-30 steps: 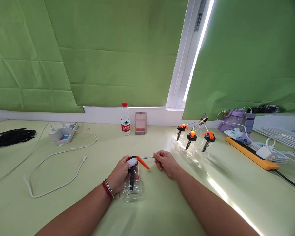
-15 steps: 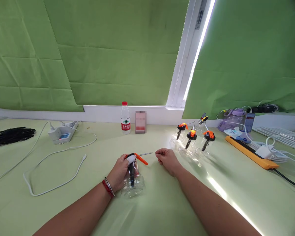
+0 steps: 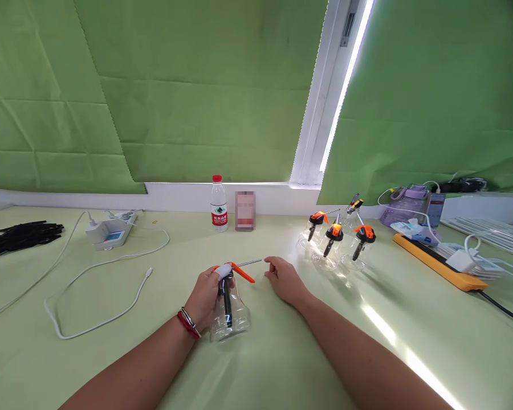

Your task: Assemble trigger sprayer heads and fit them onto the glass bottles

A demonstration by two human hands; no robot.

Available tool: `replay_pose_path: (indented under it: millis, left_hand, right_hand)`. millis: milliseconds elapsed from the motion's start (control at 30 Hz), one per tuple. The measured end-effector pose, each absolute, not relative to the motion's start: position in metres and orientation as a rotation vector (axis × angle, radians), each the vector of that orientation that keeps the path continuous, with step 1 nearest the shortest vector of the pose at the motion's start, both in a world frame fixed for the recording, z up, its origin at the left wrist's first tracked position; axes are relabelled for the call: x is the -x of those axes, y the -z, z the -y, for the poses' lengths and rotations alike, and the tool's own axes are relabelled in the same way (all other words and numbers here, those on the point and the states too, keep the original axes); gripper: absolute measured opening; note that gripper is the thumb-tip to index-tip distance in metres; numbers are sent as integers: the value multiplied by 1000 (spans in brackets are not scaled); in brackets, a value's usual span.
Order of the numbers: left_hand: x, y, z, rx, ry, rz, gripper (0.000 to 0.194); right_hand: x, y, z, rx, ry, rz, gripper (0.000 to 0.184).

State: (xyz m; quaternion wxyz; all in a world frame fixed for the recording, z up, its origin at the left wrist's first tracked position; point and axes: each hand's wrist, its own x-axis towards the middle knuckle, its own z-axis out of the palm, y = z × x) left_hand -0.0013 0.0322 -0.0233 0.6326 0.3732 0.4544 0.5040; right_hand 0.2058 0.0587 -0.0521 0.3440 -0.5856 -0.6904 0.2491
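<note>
My left hand is wrapped round the neck of a clear plastic spray bottle, which has an orange trigger, a black stem inside and a long thin metal nozzle pointing right. A white covering is on my left thumb, which lies over the bottle's top. My right hand is at the nozzle's tip, its index finger stretched toward it and the thumb a little apart below. Whether the fingertip touches the tip I cannot tell. The other right fingers are curled and partly hidden.
Several similar spray bottles stand at the right. Behind are a water bottle and a pink box-like object. A white cable and power strip lie left, with black strips. An orange power strip lies right.
The spray bottle has tipped slightly, its nozzle tip shifting a little left and up. My right hand has moved left after it, and its index finger is now straighter.
</note>
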Motion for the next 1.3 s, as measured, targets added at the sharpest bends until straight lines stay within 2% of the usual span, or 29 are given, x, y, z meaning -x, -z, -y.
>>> replay_pose_path:
  millis: [67, 167, 233, 267, 367, 467, 567, 667, 733, 800, 867, 933, 967, 1033, 1133, 1200, 1267, 1300]
  left_hand:
    - [5, 24, -34, -853, -1210, -1029, 32]
    - [8, 21, -31, -851, -1326, -933, 32]
    - [7, 19, -27, -851, -1356, -873, 29]
    - [6, 18, -25, -857, -1348, -856, 29]
    - [2, 16, -19, -936, -1262, -856, 24]
    - [-1, 16, -17, -1072, -1192, -979, 28]
    - [-2, 14, -17, -1166, -1165, -1135, 34]
    - [-2, 10, -16, -1237, -1118, -1178, 35]
    - [-3, 6, -15, -1259, -1088, -1190, 34]
    - [-3, 3, -13, -1241, -1043, -1211, 34]
    - [-4, 3, -12, -1203, -987, -1215, 36]
    - [-4, 4, -12, -1182, -970, -1200, 37]
    - [-4, 5, -12, -1179, -975, -1193, 37]
    - [-3, 6, -12, -1210, -1003, -1188, 37]
    - [-4, 5, -9, -1351, -1084, -1171, 36]
    - [-4, 4, -6, -1445, -1124, -1138, 35]
    - [-5, 3, -4, -1491, -1132, -1106, 35]
    - [-5, 3, -4, -1493, -1124, -1102, 35]
  right_hand:
    - [-208, 44, -50, 1521, -681, 1754, 25]
    - [-207, 29, -28, 1449, -953, 1717, 48]
    - [-205, 20, -13, 1232, -1527, 1526, 58]
    - [-203, 16, -6, 1124, -1715, 1406, 60]
    - [-201, 8, 8, 957, -1964, 1111, 53]
    - [-201, 5, 16, 943, -2013, 1022, 40]
    - [-200, 7, 23, 984, -2021, 1034, 37]
    - [-199, 12, 30, 1062, -1889, 1165, 39]
    - [-200, 16, 34, 1137, -1673, 1375, 43]
    - [-204, 20, 38, 1192, -1252, 1729, 57]
    - [-210, 22, 39, 1145, -659, 2103, 69]
    - [-216, 23, 40, 1022, -202, 2311, 70]
    - [-218, 22, 41, 989, -121, 2341, 67]
    - [-219, 20, 42, 1024, -297, 2247, 71]
    - [-213, 14, 46, 1142, -1090, 1768, 78]
    - [-207, 10, 50, 1152, -1536, 1447, 66]
    - [-203, 10, 53, 1176, -1604, 1433, 60]
    - [-203, 11, 55, 1201, -1464, 1555, 61]
